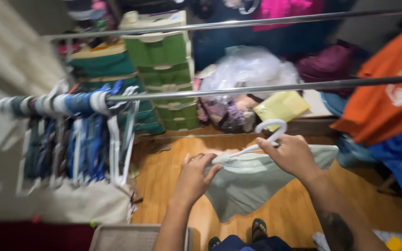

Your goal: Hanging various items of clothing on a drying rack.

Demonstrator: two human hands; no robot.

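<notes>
A clear, crumpled plastic bag [247, 67] lies well beyond both hands, above and between them. A flat, rectangular yellow package [281, 108] sits tilted just below it, near and above the right hand [290, 154]. No labels, signs or screens visible.

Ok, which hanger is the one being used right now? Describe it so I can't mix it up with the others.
Find the long metal rail crossing the middle. Just below it, over the wooden floor, two hands stretch a pale grey-green garment. The white hanger sits in its neck, gripped by the right hand; the other hangers hang bunched and empty on the rail's left end.
</notes>
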